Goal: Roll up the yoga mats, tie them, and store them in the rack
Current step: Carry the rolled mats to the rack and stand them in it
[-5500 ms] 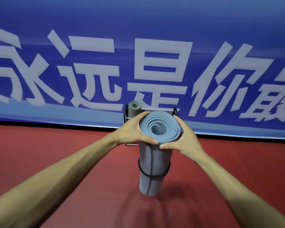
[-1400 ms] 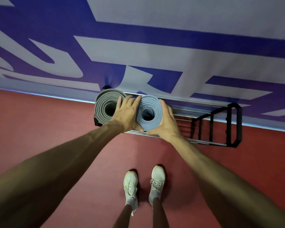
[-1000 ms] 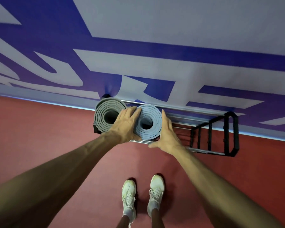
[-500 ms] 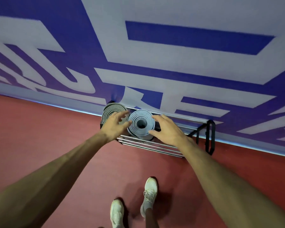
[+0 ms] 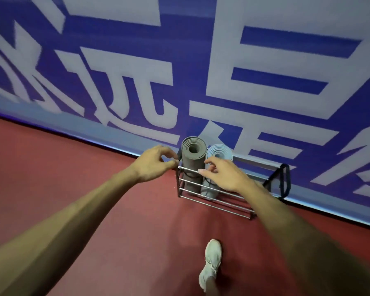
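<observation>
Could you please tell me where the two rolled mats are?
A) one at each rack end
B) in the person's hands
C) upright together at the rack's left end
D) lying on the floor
C: the grey mat and the blue mat stand together at the left end of the rack.

grey rolled mat (image 5: 193, 161) and pale blue rolled mat (image 5: 218, 153) upright, side by side, in rack (image 5: 222, 201).

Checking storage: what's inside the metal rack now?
In the rack, two rolled mats stand upright at its left end: a dark grey mat beside a light blue mat. The right hand and forearm cover part of the rest.
</observation>
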Motion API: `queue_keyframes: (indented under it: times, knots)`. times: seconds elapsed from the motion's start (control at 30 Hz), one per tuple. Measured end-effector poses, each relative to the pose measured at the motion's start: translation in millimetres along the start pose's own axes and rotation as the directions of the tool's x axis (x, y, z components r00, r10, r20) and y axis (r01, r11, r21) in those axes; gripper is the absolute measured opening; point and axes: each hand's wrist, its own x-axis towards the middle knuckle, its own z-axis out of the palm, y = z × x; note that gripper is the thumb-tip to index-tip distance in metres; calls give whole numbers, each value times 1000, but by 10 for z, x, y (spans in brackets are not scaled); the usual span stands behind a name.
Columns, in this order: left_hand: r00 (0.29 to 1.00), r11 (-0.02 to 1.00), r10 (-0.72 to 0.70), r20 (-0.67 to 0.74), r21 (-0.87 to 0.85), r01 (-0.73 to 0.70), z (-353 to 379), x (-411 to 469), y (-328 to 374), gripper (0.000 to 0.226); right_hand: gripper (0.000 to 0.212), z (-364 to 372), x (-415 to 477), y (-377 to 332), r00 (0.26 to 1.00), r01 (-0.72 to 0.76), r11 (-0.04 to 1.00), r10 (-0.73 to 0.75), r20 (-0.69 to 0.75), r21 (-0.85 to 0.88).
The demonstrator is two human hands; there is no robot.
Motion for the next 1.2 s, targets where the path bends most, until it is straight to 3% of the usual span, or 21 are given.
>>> queue_keyframes:
  times: [0.23,0.5,0.7,0.93,1.2]
  knots:
    - [995,993,-74,73,94,67,-571,-1598,-556,21,50,388,-1026,-1204,994,46,993,-34,103,-113]
    - [981,980,-195,12,-25,195,-371,-3145,-1071,17,51,1266,-2067,-1991,981,101,991,-85,175,-88]
    - [961,956,-245,127,199,217,101,-4484,-1355,37,60,2104,-3088,-2089,949,113,983,-63,307,-146]
    - [932,932,-336,140,190,308,480,-6148,-1524,38,53,3338,-4306,-2201,924,85,996,-84,373,13]
    - [867,871,-465,182,271,410,504,-7536,-1833,42,53,4035,-4939,-2866,883,160,987,-143,447,0]
